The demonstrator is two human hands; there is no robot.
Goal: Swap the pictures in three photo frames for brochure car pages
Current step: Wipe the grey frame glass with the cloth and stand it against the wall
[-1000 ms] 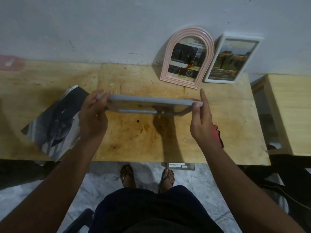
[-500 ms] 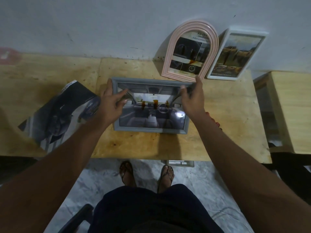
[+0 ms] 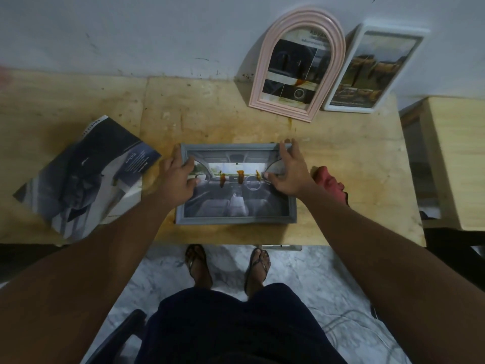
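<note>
A grey rectangular photo frame (image 3: 236, 219) faces up on the wooden table (image 3: 354, 179), showing a car interior page with orange stains. My left hand (image 3: 179, 177) grips its upper left corner, thumb over the picture. My right hand (image 3: 287, 172) grips the upper right corner the same way. A pink arched frame (image 3: 258, 82) and a white rectangular frame (image 3: 341, 106) lean against the wall at the back right, each holding a car page. The car brochure (image 3: 78, 174) lies open on the table to the left.
A red cloth (image 3: 329, 182) lies just right of my right wrist. A second wooden table (image 3: 456, 158) stands to the right. My sandalled feet (image 3: 228, 264) are on the marble floor below the table's front edge.
The grey frame was held edge-on above the table a second ago. It has turned face up and come nearer the front edge, with both hands now on its upper corners.
</note>
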